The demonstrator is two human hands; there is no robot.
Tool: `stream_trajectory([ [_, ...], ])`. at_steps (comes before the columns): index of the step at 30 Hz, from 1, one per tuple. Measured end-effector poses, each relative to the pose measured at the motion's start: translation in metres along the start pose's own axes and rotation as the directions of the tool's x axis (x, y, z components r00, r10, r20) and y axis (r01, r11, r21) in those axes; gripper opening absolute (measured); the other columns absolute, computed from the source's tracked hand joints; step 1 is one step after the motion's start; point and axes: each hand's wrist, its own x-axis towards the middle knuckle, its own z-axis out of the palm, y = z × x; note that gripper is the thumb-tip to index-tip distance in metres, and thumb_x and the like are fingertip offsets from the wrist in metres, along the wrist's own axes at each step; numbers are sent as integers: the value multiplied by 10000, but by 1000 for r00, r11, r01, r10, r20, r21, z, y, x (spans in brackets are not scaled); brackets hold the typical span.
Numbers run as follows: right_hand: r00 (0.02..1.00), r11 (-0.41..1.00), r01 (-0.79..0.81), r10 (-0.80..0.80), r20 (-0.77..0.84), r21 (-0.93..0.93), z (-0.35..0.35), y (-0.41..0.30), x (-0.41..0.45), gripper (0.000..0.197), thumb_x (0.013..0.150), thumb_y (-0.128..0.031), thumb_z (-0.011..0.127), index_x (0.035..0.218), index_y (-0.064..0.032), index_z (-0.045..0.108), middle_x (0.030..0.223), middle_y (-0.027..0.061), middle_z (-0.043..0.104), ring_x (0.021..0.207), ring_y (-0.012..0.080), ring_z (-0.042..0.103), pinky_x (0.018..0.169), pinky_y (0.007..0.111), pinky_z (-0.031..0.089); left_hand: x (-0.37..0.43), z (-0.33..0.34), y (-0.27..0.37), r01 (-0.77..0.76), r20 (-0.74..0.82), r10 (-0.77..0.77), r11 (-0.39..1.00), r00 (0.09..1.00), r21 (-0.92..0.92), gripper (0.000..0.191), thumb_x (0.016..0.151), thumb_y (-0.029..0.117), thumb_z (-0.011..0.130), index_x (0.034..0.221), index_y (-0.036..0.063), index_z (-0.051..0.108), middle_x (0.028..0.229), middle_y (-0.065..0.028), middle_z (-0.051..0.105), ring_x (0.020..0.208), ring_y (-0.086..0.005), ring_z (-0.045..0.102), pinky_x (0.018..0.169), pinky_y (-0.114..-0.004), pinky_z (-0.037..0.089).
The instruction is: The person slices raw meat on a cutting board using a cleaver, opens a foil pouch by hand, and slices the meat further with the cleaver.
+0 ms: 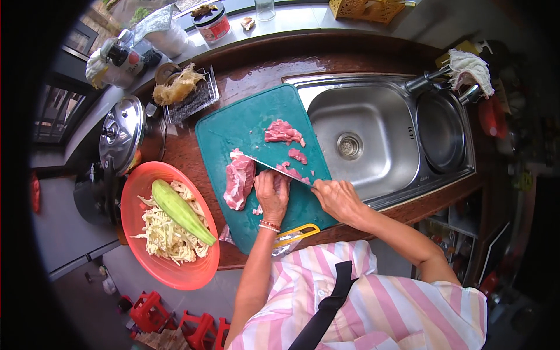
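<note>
My right hand (337,199) is closed around the handle of a kitchen knife (276,169), whose blade slants up and left across a green cutting board (236,118). Just below the blade, my left hand (272,192) presses down on a piece of raw meat (283,183), mostly covered by its fingers. A larger chunk of raw meat (239,181) lies to the left of that hand. Beyond the blade are a pile of cut meat slices (283,132) and a smaller cut piece (298,155). More small bits lie against the blade.
A stainless steel sink (372,109) adjoins the board's right side. On the left, a red plastic basin (168,276) holds cauliflower pieces (162,236) and a peeled green gourd (181,210). Behind it stands a pressure cooker (122,133). A wire rack (214,87) with scrubbers sits near the window ledge.
</note>
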Motion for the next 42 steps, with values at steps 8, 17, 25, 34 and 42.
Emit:
stream_trajectory([
  [8, 1000, 1000, -19, 19, 15, 7, 22, -29, 55, 147, 836, -121, 548, 939, -28, 500, 746, 166, 619, 651, 375, 618, 550, 482, 485, 3, 4, 2, 0, -15, 0, 1000, 1000, -22, 194, 760, 54, 615, 946, 0, 611, 883, -165, 579, 836, -378, 547, 770, -434, 440],
  [17, 998, 999, -50, 49, -27, -20, 22, -8, 12, 126, 863, -132, 568, 909, -56, 478, 732, 156, 598, 650, 368, 602, 559, 487, 467, 1, -1, 1, 16, -13, -16, 1000, 1000, 7, 128, 744, 55, 642, 843, 34, 565, 812, -127, 551, 793, -331, 521, 733, -413, 407],
  [25, 947, 994, 109, -109, -302, -17, 46, -18, 52, 226, 848, -163, 579, 1034, -49, 521, 736, 159, 580, 641, 371, 589, 559, 481, 469, 0, 2, -1, 5, 53, -6, 1000, 999, 21, 222, 748, 103, 662, 935, 9, 589, 882, -152, 575, 821, -344, 540, 731, -411, 440],
  [34, 984, 982, -121, 138, -112, 144, -8, -8, 24, 161, 886, -184, 583, 851, -30, 552, 632, 213, 596, 607, 427, 597, 541, 509, 485, -3, 0, 2, 40, -54, -42, 999, 998, -36, 212, 747, 65, 704, 907, -4, 582, 918, -146, 567, 851, -318, 567, 764, -390, 468],
  [42, 997, 997, -74, 74, 38, 5, -7, -17, 8, 140, 871, -175, 570, 851, -46, 520, 645, 165, 597, 589, 383, 613, 520, 486, 483, -1, -1, -1, 30, -30, -31, 999, 999, -31, 152, 740, 63, 663, 867, 10, 598, 859, -139, 586, 803, -344, 544, 732, -416, 438],
])
